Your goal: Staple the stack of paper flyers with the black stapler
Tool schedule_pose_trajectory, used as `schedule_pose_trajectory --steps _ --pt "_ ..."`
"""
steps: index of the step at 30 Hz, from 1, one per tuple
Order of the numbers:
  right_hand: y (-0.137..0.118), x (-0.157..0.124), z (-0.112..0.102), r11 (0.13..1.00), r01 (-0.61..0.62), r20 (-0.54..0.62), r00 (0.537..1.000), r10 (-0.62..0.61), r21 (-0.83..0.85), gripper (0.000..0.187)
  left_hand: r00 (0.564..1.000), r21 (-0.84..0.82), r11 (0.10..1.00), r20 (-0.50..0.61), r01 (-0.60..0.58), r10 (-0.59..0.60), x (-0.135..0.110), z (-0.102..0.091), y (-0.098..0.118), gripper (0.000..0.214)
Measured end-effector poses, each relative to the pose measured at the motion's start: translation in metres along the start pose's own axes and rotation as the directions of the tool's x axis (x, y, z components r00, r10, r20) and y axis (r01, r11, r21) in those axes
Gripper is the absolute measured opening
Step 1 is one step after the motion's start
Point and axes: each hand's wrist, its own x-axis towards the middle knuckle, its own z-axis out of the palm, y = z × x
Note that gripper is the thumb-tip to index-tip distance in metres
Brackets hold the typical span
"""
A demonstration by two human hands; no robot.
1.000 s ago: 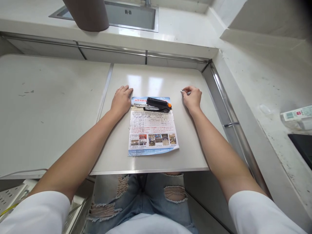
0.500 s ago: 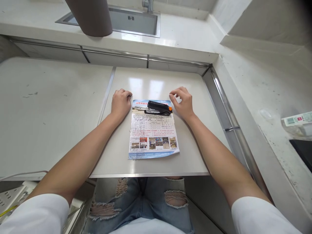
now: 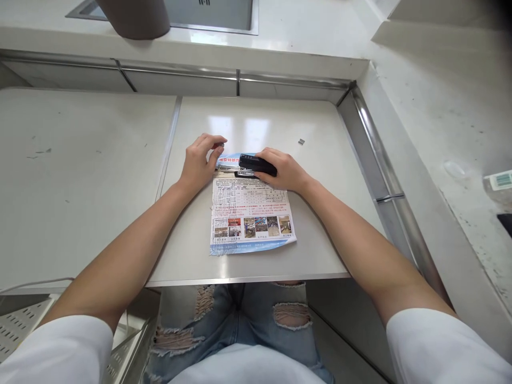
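A black stapler (image 3: 258, 164) lies across the top of a printed leaflet (image 3: 252, 205), its metal tray drawn out to the left. My right hand (image 3: 282, 168) is closed around the stapler's right end and hides the orange tip. Over the leaflet's upper left corner, my left hand (image 3: 199, 162) pinches a small dark and reddish thing, too small to name, close to the end of the tray. Many staples run through the left side of the leaflet. A short silver strip, like a row of staples (image 3: 301, 141), lies beyond my right hand.
The white table (image 3: 320, 240) has a metal seam (image 3: 171, 136) left of the leaflet. Behind it is a raised counter with a sink (image 3: 216, 16) and a brown-grey cylindrical container (image 3: 134, 18). A stone ledge (image 3: 440, 133) borders the right side, with a clear package (image 3: 500, 184).
My right hand has come down and left onto the stapler and gripped it. My left hand has risen slightly with its pinch. The silver strip now shows on the table. The view has tilted down.
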Motion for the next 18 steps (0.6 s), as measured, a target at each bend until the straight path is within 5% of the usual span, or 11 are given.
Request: schedule_pose_trajectory --steps 10,18 --pt "0.0002 0.0007 0.0005 1.000 0.022 -0.007 1.000 -0.022 0.011 0.030 0.994 -0.028 0.995 0.063 -0.093 0.095 -0.0042 -0.0020 0.0079 0.020" --pt "0.0001 0.0000 0.0004 1.000 0.001 0.002 1.000 -0.001 0.030 0.032 0.998 -0.012 1.000 0.053 -0.026 0.026 -0.0042 -0.0006 0.0086 0.013"
